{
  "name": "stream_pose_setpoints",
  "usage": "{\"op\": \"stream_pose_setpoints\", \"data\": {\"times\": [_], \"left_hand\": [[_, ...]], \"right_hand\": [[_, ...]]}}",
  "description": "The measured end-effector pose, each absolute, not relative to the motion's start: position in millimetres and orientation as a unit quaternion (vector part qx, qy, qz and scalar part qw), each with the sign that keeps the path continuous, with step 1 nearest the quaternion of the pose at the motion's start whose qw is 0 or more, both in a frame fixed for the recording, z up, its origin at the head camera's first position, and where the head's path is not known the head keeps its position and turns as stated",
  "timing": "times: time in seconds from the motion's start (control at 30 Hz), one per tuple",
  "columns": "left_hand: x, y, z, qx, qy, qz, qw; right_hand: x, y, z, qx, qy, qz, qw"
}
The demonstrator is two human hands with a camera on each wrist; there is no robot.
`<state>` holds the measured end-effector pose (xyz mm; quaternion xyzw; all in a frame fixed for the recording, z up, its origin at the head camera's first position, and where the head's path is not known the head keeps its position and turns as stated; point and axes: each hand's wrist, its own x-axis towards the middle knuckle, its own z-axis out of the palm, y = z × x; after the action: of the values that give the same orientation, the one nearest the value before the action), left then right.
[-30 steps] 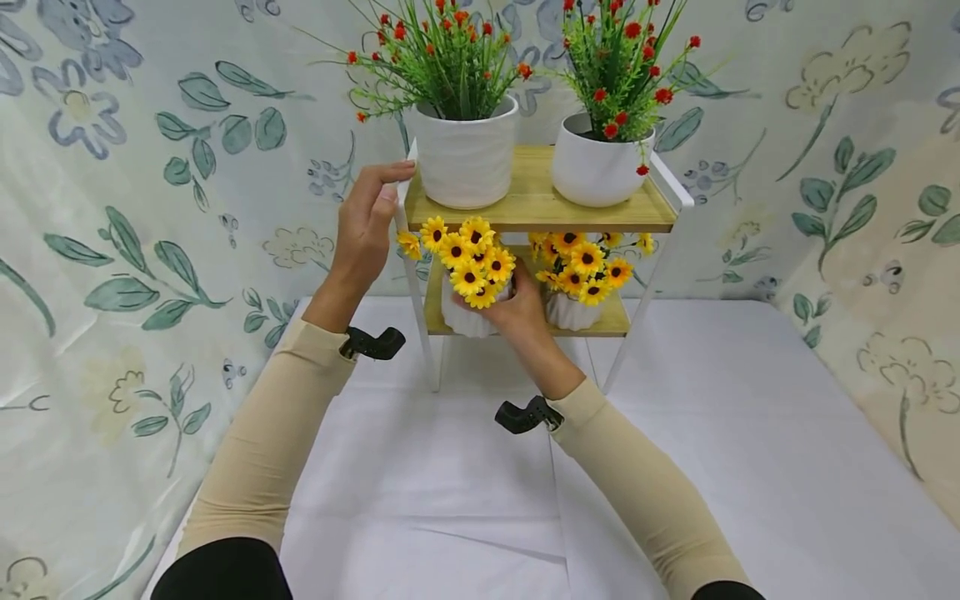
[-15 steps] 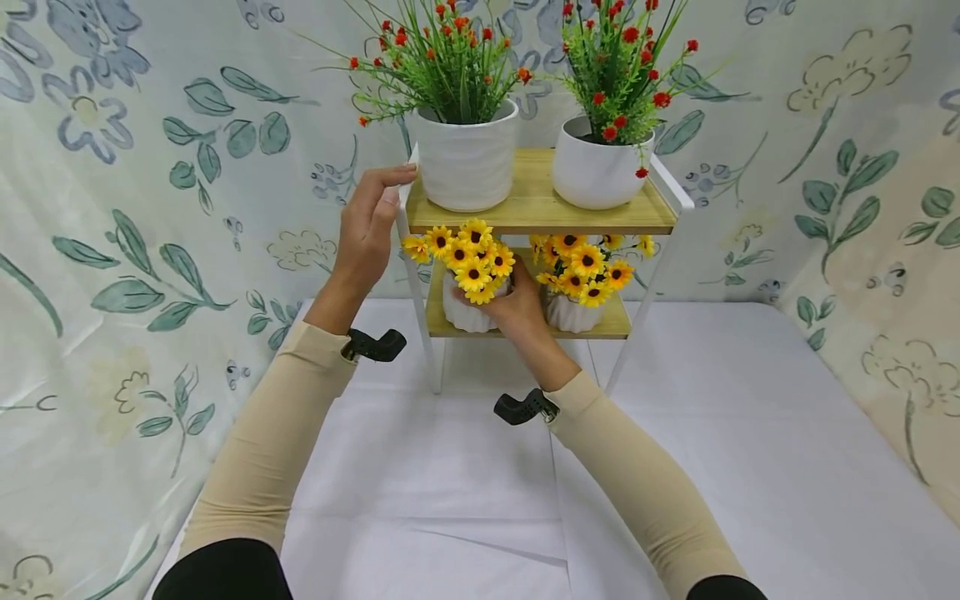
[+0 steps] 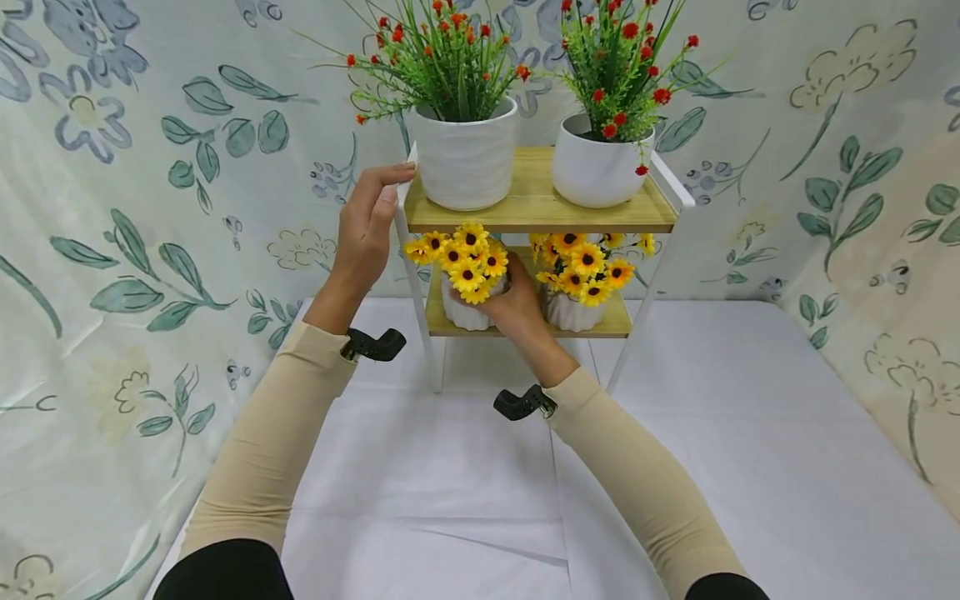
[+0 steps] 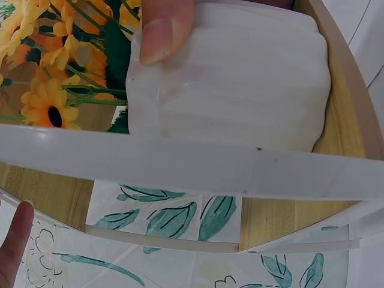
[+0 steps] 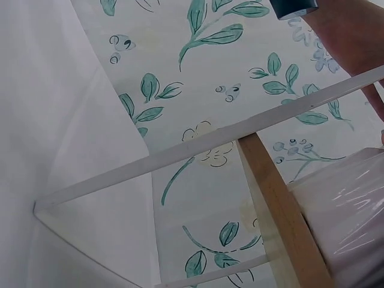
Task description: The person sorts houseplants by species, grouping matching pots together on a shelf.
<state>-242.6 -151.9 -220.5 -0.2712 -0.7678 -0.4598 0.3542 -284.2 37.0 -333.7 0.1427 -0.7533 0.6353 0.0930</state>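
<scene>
My right hand (image 3: 519,304) grips the small white ribbed pot (image 3: 463,315) of yellow sunflowers (image 3: 467,268) on the lower shelf (image 3: 618,325). In the left wrist view a thumb (image 4: 161,39) presses the side of this white pot (image 4: 234,84); its other fingers are hidden behind the pot. My left hand (image 3: 363,229) is at the left side of the two-tier wooden stand, its straight fingertips touching the white frame near the upper shelf (image 3: 536,179). A finger of my left hand (image 4: 15,246) lies at the frame bar (image 4: 192,162) in the left wrist view.
A second sunflower pot (image 3: 576,312) stands to the right on the lower shelf. Above, two larger white pots, the left one (image 3: 465,162) and the right one (image 3: 600,175), hold red-flowered grass. White cloth (image 3: 480,483) covers the table; a floral curtain (image 3: 750,208) hangs behind.
The right hand has shifted the left sunflower pot slightly back and to the left on the lower shelf. The left hand stays at the frame.
</scene>
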Motion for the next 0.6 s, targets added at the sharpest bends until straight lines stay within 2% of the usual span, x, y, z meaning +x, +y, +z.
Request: {"op": "stream_pose_setpoints", "data": {"times": [0.6], "left_hand": [[-240.7, -152.0, -219.8, -0.274, -0.77, -0.456, 0.353]], "right_hand": [[-283.1, 39.1, -335.6, 0.153, -0.763, 0.624, 0.072]]}}
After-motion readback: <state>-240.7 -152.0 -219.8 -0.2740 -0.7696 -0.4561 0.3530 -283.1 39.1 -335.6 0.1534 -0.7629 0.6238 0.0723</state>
